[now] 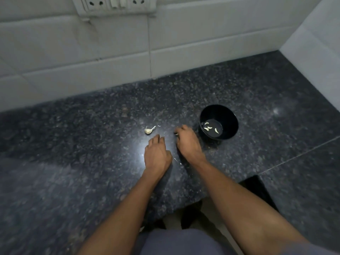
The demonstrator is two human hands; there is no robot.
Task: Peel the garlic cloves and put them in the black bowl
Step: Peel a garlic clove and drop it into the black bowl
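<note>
Head view: both hands palm-down on dark counter (73, 144); left hand (157, 156) curled, grip unclear; right hand (187, 142) pinching pale scrap. Unpeeled garlic (148, 131) beyond left hand; peeled cloves (210, 128) inside black bowl (219, 124).

I see both forearms bare to the elbow, no sleeves, watch or rings on left hand (156, 155) or right hand (188, 142); grey-blue garment at my waist.
</note>
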